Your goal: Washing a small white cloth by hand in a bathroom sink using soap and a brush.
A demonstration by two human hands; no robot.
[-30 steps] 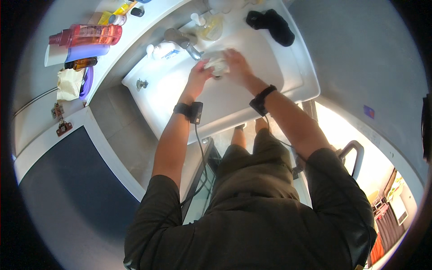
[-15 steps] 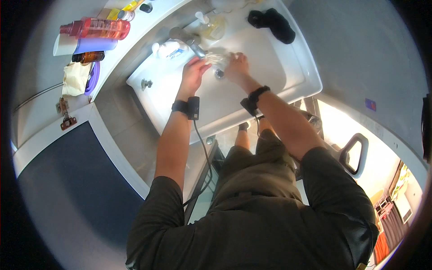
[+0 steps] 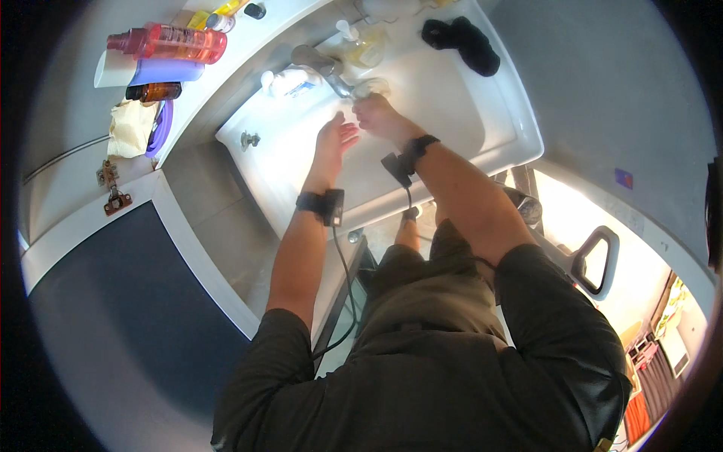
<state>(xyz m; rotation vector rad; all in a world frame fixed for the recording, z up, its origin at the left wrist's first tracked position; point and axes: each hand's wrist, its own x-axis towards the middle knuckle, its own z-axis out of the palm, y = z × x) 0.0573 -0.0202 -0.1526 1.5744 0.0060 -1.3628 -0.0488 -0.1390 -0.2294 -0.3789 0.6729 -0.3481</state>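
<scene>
Both hands are over a white rectangular washbasin (image 3: pixel 482 113), under a grey metal tap (image 3: pixel 320 64) whose spout reaches out from the basin's back ledge. The left hand (image 3: pixel 335 139) is open, fingers loosely spread, palm turned toward the other hand. The right hand (image 3: pixel 376 114) is curled just below the spout's end (what it holds, if anything, is too washed out to tell). The two hands almost touch.

**White sink and the ledge beside it**

The white sink (image 3: pixel 482 135) fills the upper middle. A black cloth (image 3: pixel 461 41) lies on its top right, with a soap pump bottle (image 3: pixel 360 47) near the faucet (image 3: pixel 320 64). On the upper-left ledge (image 3: pixel 226 56) lies a pink bottle (image 3: pixel 169 44).
</scene>
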